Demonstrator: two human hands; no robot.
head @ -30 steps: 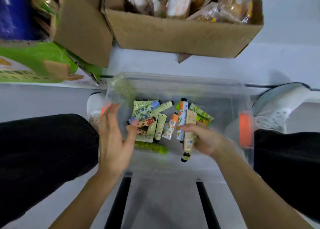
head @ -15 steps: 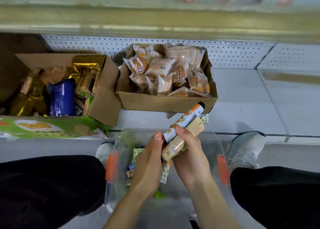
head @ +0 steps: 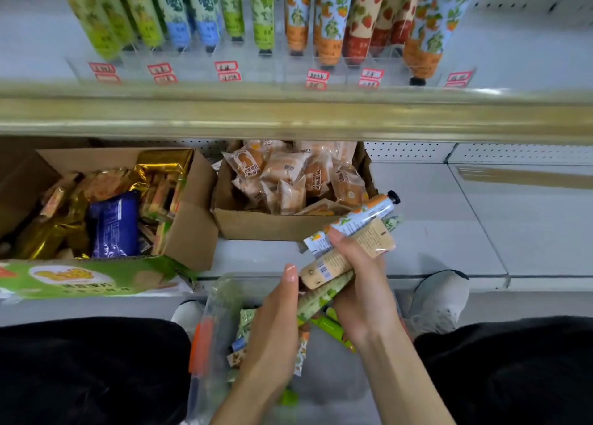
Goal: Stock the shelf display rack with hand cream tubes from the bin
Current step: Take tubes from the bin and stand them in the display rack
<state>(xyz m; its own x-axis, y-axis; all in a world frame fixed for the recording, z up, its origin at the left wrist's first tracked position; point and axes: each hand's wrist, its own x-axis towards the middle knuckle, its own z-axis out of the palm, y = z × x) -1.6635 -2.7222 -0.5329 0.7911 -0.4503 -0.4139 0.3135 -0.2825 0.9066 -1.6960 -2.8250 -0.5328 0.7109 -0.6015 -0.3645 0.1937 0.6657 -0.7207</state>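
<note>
Three tubes: my right hand (head: 362, 283) holds them in a bunch above the bin, with an orange-printed tube (head: 353, 222) with a black cap on top, a beige tube (head: 349, 251) under it and a green-leaf tube (head: 324, 293) lowest, all slanting up to the right
Right fingers: curled round the bunch, thumb laid across the beige tube
Left hand (head: 272, 325): fingers straight and close together, one tip just beside the beige tube's crimped end; I cannot tell whether it touches
Bin (head: 218, 312): clear plastic with an orange latch, on the floor between my knees, under both hands
Loose tubes (head: 330, 326): lying flat in the bin, partly hidden by my hands
Display rack (head: 192, 68): clear, on the upper shelf, red price tags on its front
Stocked tubes (head: 356, 23): standing cap down in rows, sorted by print
Lower shelf: a cardboard box (head: 272, 229) of bread packets, another box (head: 192, 232) of snack packs to its left
</note>
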